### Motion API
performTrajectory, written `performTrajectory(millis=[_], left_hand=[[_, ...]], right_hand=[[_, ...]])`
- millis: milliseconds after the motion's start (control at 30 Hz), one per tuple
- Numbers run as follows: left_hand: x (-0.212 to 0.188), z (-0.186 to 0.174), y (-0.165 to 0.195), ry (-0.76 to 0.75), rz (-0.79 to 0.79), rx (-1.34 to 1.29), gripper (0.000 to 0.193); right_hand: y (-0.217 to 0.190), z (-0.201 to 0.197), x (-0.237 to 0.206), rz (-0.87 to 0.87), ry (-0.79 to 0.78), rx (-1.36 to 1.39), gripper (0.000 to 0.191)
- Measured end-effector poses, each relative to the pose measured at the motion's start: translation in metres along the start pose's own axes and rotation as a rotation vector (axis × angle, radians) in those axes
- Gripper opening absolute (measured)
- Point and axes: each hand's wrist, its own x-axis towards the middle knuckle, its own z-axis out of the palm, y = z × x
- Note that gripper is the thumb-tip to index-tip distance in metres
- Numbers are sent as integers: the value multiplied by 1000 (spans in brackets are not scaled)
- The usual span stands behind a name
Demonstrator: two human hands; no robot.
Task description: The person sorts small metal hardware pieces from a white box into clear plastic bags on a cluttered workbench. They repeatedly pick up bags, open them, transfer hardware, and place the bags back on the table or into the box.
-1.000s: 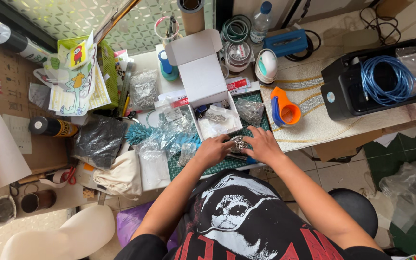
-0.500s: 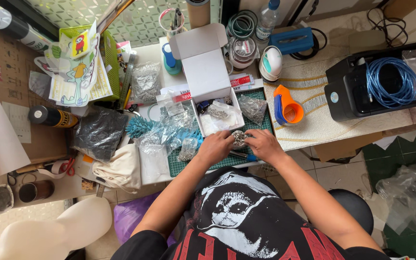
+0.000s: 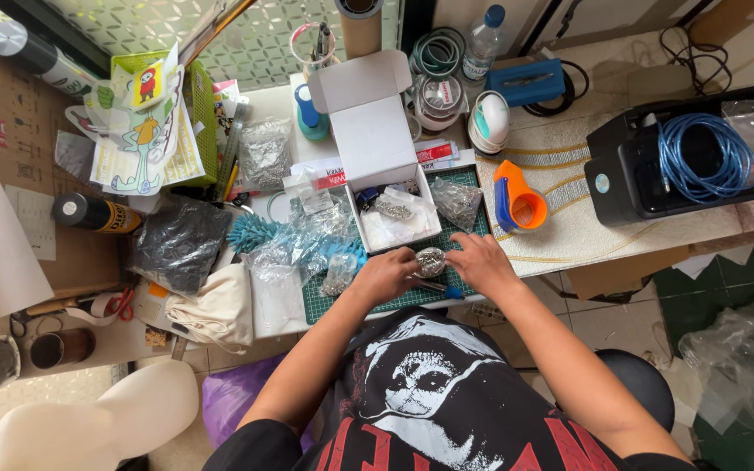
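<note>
Head cam, both hands (image 3: 434,269) grasping silvery packet (image 3: 430,260), white box (image 3: 392,205) open behind, green mat (image 3: 469,227).

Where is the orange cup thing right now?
The orange cup sits on the table right of the open white box, left of the black machine.

A small bag of metal parts (image 3: 430,261) is held between the left hand (image 3: 386,275) and the right hand (image 3: 480,262), above a cutting mat (image 3: 394,298) at the near edge of the table (image 3: 569,231). Just behind the hands an open cardboard box (image 3: 375,148) is set, with plastic bags (image 3: 307,240) heaped to its left and a tape dispenser (image 3: 517,196) to its right. Farther right, a coiled cable (image 3: 700,157) is laid on a printer (image 3: 656,174).
</note>
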Motion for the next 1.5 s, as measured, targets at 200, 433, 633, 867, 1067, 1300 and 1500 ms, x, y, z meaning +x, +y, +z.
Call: performTrajectory(millis=[200,433,633,867,1067,1300,1500], left_hand=[[5,11,-5,-16,-249,-16,13],[8,21,-13,38,-240,110,11],[12,11,-15,-7,-244,181,14],[6,-36,-33,117,-460,-81,26],[10,-118,-133,375,-755,113,16],[17,-145,-167,150,-1281,-55,40],[15,-160,-179,179,-705,-65,27]], right_hand=[[11,-1,8,-38,4,-72,22],[0,-5,12,-23,61,-85,16],[-4,3,19,48,37,-83,12],[-17,-2,24,34,149,118,31],[-56,-20,41,10,200,188,39],[-109,-19,66,-22,214,213,44],[-124,-7,58,208,157,416,38]])
